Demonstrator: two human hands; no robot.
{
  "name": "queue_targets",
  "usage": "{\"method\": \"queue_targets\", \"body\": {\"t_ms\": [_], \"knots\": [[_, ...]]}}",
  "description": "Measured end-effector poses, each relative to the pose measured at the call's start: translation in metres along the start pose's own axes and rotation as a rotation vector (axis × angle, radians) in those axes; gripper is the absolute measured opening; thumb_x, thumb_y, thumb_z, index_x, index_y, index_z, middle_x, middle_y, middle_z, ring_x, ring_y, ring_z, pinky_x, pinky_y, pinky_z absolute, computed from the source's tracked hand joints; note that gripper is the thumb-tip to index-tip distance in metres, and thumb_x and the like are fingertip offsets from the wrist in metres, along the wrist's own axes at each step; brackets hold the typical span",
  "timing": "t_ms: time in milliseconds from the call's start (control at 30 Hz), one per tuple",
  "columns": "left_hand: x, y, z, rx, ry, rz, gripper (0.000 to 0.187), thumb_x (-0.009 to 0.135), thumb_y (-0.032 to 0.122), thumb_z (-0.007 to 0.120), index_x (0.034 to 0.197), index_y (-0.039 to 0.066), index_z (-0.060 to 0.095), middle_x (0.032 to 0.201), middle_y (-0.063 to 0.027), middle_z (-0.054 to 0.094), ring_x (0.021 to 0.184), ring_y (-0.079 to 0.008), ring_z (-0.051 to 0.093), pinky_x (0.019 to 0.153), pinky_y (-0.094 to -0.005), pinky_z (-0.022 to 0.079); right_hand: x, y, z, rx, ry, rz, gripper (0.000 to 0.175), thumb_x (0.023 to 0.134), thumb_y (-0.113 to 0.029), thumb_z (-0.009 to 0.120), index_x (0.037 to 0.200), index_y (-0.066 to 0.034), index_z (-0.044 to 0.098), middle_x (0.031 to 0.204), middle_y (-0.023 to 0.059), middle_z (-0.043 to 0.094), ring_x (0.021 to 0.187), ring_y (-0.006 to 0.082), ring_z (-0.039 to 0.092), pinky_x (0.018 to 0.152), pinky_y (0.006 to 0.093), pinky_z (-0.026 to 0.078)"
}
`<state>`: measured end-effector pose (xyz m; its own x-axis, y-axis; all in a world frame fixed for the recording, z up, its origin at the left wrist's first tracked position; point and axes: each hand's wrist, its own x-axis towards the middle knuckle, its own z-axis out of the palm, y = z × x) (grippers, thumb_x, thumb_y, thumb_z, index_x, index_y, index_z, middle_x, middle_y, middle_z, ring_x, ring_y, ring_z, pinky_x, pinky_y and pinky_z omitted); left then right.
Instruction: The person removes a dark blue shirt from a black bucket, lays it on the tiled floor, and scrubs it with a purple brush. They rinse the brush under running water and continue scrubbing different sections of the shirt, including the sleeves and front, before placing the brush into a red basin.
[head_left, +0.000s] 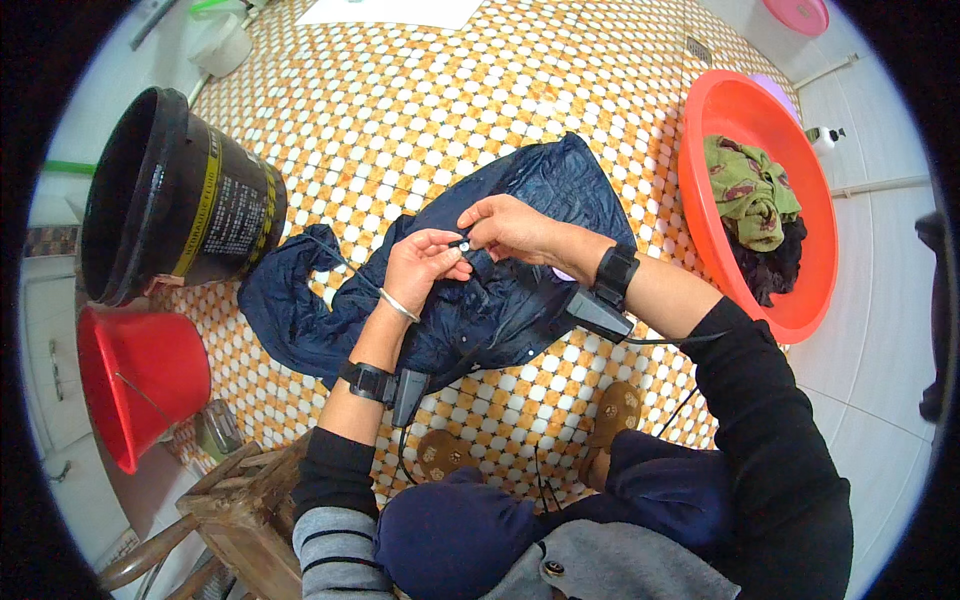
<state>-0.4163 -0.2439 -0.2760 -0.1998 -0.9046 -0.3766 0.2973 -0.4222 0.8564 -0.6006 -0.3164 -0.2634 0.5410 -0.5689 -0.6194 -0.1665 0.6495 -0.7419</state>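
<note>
A dark navy garment (540, 187), thin and wet-looking like a raincoat, lies spread on the tiled floor in front of me. A small strap with a pale round snap (464, 246) is raised above it. My left hand (421, 268) pinches the strap's left side between thumb and fingers. From the right, my right hand (514, 227) meets it with bent fingers at the same strap. A thin dark cord (341, 257) runs from the garment's left part toward my left wrist. Several pale snaps dot the garment's near edge.
On the left stand a large black bucket (225, 202) and a red bucket (150, 375). An orange basin (814, 262) holding a green patterned cloth (750, 187) and a dark cloth (772, 262) leans at the right wall. A wooden chair (240, 517) is at lower left.
</note>
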Motion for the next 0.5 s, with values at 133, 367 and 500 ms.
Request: {"method": "queue_targets", "body": {"t_ms": [133, 367, 500], "knots": [[0.001, -0.005, 0.006, 0.132, 0.066, 0.084, 0.019, 0.087, -0.004, 0.061, 0.105, -0.005, 0.06, 0.086, -0.0138, 0.067, 0.071, -0.0193, 0.068, 0.065, -0.0301, 0.058, 0.002, 0.002, 0.015, -0.772, 0.214, -0.494, 0.027, 0.072, -0.003, 0.066, 0.097, 0.0005, 0.057, 0.077, 0.0097, 0.064, 0.062, 0.0205, 0.06, 0.056, 0.0332, 0.048], [0.001, -0.008, 0.013, 0.296, 0.173, 0.206, 0.01, 0.087, -0.006, 0.06, 0.096, -0.004, 0.06, 0.086, -0.0082, 0.067, 0.073, -0.0132, 0.065, 0.065, -0.0246, 0.054, -0.017, 0.005, 0.037, -1.274, 0.361, -1.031, 0.039, 0.067, -0.007, 0.072, 0.101, -0.0045, 0.053, 0.08, 0.0133, 0.06, 0.074, 0.0316, 0.064, 0.06, 0.04, 0.051], [-0.007, -0.002, 0.017, 0.406, 0.155, 0.25, 0.01, 0.086, -0.006, 0.061, 0.096, -0.004, 0.06, 0.086, -0.0081, 0.068, 0.074, -0.0128, 0.065, 0.065, -0.0245, 0.054, -0.031, -0.002, 0.038, -1.32, 0.35, -1.028, 0.037, 0.068, -0.01, 0.073, 0.1, -0.0052, 0.054, 0.079, 0.0126, 0.061, 0.073, 0.0316, 0.064, 0.06, 0.0394, 0.052]]}}
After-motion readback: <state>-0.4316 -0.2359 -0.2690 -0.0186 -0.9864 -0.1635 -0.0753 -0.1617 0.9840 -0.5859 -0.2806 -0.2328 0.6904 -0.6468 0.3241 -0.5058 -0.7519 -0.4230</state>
